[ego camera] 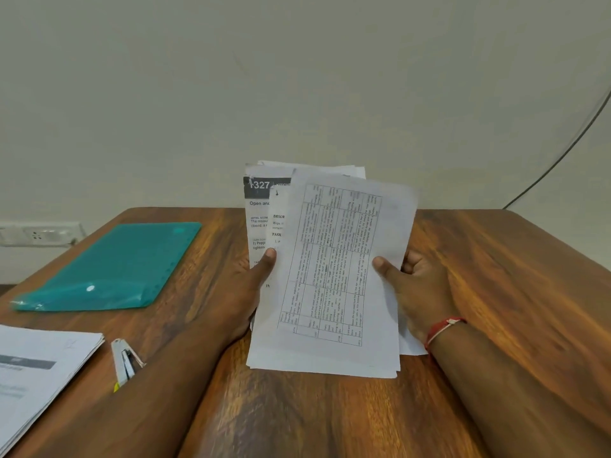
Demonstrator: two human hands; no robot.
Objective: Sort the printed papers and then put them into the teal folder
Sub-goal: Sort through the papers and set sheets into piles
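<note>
1. You're holding a fanned sheaf of white printed papers [334,276] upright over the middle of the brown wood-grain table [496,292], with its lower edge down near the tabletop
2. Your left hand [251,289] is gripping the sheaf's left side, the thumb pressing across the front sheets and the fingers hiding behind them
3. Your right hand [416,292] is clasping the right edge, its thumb lying on the front sheet, the one carrying a sideways grid of small text
4. A sheet with a dark header band reading "327" is peeking out behind, at the upper left of the fan
5. The flat teal plastic folder [115,269] is lying on the table off to your left, well apart from the sheaf
6. A second pile of white printed sheets [39,375] is sitting at the near left corner, with a small silver stapler [124,361] just beside it, close to your left forearm
7. A red thread band [443,328] is circling your right wrist
</note>
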